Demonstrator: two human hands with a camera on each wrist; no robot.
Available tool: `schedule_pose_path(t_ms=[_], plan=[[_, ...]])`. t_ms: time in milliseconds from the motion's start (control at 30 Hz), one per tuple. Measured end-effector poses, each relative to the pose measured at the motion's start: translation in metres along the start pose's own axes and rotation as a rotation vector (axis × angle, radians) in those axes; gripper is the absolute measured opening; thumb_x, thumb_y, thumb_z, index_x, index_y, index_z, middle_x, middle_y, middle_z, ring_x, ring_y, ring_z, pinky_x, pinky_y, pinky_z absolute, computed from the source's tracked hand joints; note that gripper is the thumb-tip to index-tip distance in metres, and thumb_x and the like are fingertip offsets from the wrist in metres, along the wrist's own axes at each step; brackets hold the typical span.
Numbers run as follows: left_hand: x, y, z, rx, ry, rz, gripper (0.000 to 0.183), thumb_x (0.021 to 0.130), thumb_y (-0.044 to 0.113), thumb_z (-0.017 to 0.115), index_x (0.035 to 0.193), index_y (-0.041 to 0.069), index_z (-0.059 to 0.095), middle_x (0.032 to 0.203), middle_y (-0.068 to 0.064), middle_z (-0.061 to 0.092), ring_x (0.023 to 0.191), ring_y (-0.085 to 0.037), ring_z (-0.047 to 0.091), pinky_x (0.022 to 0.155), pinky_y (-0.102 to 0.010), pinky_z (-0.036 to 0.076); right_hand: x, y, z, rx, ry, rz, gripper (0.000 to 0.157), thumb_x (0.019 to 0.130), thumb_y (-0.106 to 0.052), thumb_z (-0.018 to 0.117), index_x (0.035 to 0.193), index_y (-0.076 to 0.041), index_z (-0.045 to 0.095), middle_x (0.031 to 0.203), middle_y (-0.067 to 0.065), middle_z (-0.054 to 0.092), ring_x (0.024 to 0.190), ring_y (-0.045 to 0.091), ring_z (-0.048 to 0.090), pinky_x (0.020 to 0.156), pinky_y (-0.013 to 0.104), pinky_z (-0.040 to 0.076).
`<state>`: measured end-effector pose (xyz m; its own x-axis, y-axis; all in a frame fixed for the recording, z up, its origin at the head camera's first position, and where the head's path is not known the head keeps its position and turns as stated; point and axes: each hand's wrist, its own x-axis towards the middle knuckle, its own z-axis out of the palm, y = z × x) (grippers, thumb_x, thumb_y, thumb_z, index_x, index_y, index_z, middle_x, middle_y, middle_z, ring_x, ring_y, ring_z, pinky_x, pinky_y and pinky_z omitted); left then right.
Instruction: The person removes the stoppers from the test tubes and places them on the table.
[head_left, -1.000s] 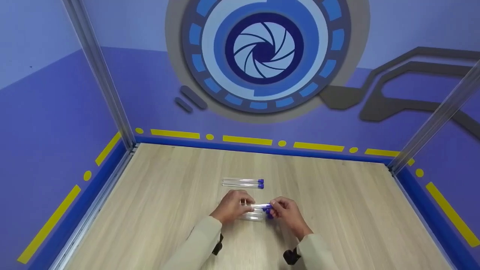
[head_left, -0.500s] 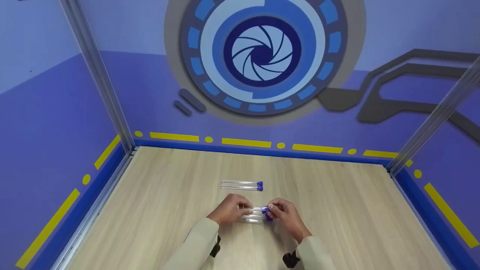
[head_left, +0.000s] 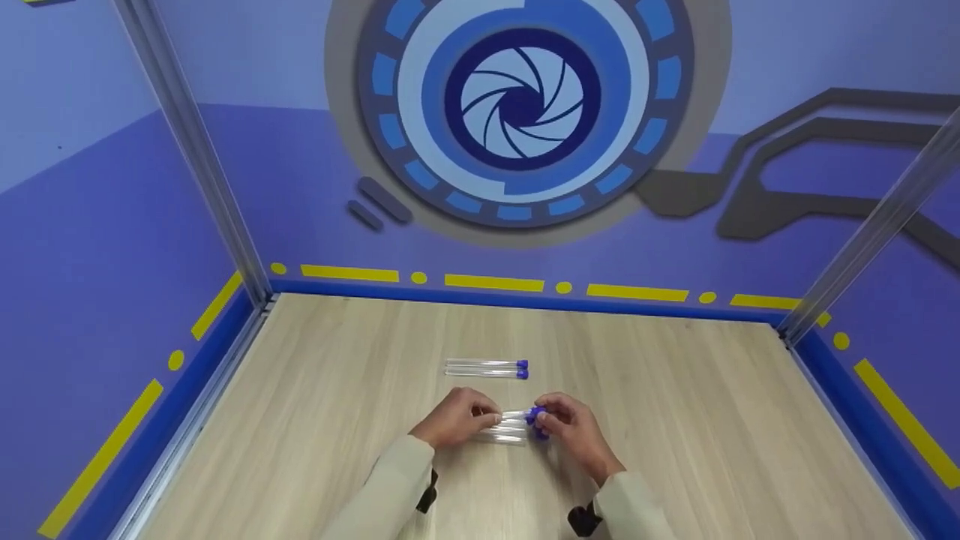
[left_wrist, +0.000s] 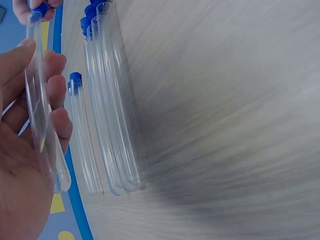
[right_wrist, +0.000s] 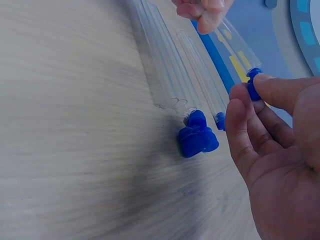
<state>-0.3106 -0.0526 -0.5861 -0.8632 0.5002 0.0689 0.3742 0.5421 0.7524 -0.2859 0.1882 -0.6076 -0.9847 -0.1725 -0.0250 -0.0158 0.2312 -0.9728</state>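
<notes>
A clear test tube (left_wrist: 36, 90) lies across my left hand (head_left: 457, 416), held between thumb and fingers above the table. At its mouth, my right hand (head_left: 574, 429) pinches a blue cap (right_wrist: 253, 89) between thumb and fingertips. The cap's narrow end meets the tube's opening in the right wrist view. Below the hands, several clear test tubes (left_wrist: 112, 110) lie side by side on the wood-grain table. A small cluster of blue caps (right_wrist: 196, 137) sits right by their mouths, partly behind the right fingers in the head view.
Two test tubes (head_left: 484, 368) with blue caps on lie parallel farther back on the table (head_left: 360, 360). Blue-purple printed walls (head_left: 285, 180) and metal corner posts (head_left: 196, 150) bound the table at the back and sides.
Both hands stay in nearly the same place over the tubes. The right fingers have shifted slightly at the cap, and more blue shows there now. The two capped tubes lie unmoved.
</notes>
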Motion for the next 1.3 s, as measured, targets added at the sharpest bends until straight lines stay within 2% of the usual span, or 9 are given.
schedule_pose_path(t_ms=[167,300,400,500,733,900,1033,1167,1300], plan=[[0.001,-0.001,0.001,0.047,0.049,-0.019,0.011,0.089,0.016,0.067,0.095,0.011,0.075,0.087,0.006,0.068,0.076,-0.002,0.053,0.069,-0.02,0.044,0.001,0.003,-0.001,-0.022,0.048,0.048,0.025,0.095,-0.009,0.058,0.118,-0.001,0.059,0.108,0.014,0.064,0.094,0.018,0.062,0.084,0.032,0.053],[0.003,0.0,0.005,0.135,0.137,-0.039,0.011,0.087,0.014,0.069,0.096,0.01,0.074,0.087,0.003,0.068,0.08,-0.008,0.057,0.076,-0.027,0.046,0.0,0.007,-0.006,-0.037,0.098,0.063,0.022,0.096,-0.012,0.056,0.117,-0.005,0.061,0.107,0.009,0.064,0.096,0.02,0.061,0.085,0.036,0.052],[0.006,0.0,0.011,0.227,0.18,-0.072,0.012,0.086,0.016,0.069,0.097,0.012,0.073,0.092,0.004,0.069,0.087,-0.011,0.059,0.084,-0.033,0.043,0.0,0.011,-0.009,-0.053,0.148,0.091,0.02,0.098,-0.013,0.053,0.116,-0.008,0.062,0.107,0.008,0.065,0.097,0.021,0.061,0.083,0.035,0.051],[0.01,-0.002,0.016,0.295,0.209,-0.098,0.013,0.087,0.017,0.067,0.099,0.015,0.073,0.096,0.004,0.069,0.093,-0.014,0.06,0.084,-0.035,0.04,0.003,0.013,-0.011,-0.081,0.197,0.127,0.019,0.099,-0.016,0.052,0.114,-0.012,0.063,0.107,0.008,0.065,0.096,0.022,0.06,0.08,0.033,0.05],[0.018,-0.01,0.015,0.366,0.318,-0.078,0.011,0.084,0.013,0.068,0.095,0.012,0.073,0.089,0.0,0.068,0.09,-0.019,0.06,0.08,-0.037,0.038,0.018,0.017,-0.006,-0.158,0.243,0.169,0.018,0.097,-0.017,0.056,0.11,-0.015,0.068,0.108,0.002,0.067,0.095,0.018,0.058,0.081,0.03,0.048],[0.025,-0.012,0.017,0.341,0.299,-0.105,0.01,0.084,0.013,0.068,0.093,0.011,0.072,0.089,0.0,0.067,0.089,-0.019,0.059,0.083,-0.039,0.039,0.028,0.021,-0.001,-0.213,0.272,0.172,0.016,0.095,-0.013,0.059,0.109,-0.012,0.068,0.106,0.002,0.068,0.095,0.016,0.059,0.085,0.032,0.048],[0.029,-0.013,0.023,0.318,0.289,-0.125,0.01,0.085,0.012,0.067,0.093,0.011,0.072,0.089,0.0,0.066,0.088,-0.018,0.059,0.082,-0.038,0.039,0.031,0.023,0.0,-0.234,0.249,0.166,0.014,0.095,-0.011,0.059,0.105,-0.011,0.068,0.103,0.003,0.067,0.094,0.016,0.058,0.085,0.033,0.046],[0.027,-0.015,0.026,0.309,0.281,-0.13,0.01,0.086,0.013,0.067,0.094,0.011,0.072,0.089,0.0,0.065,0.088,-0.018,0.058,0.081,-0.036,0.039,0.034,0.022,0.003,-0.232,0.225,0.198,0.013,0.095,-0.01,0.058,0.103,-0.012,0.068,0.1,0.002,0.066,0.091,0.016,0.057,0.084,0.033,0.046],[0.024,-0.017,0.024,0.3,0.268,-0.156,0.007,0.088,0.013,0.065,0.091,0.011,0.071,0.085,0.002,0.06,0.085,-0.016,0.055,0.078,-0.035,0.037,0.039,0.02,0.008,-0.242,0.221,0.193,0.012,0.095,-0.011,0.058,0.102,-0.01,0.068,0.096,0.004,0.066,0.085,0.016,0.059,0.079,0.032,0.048]])
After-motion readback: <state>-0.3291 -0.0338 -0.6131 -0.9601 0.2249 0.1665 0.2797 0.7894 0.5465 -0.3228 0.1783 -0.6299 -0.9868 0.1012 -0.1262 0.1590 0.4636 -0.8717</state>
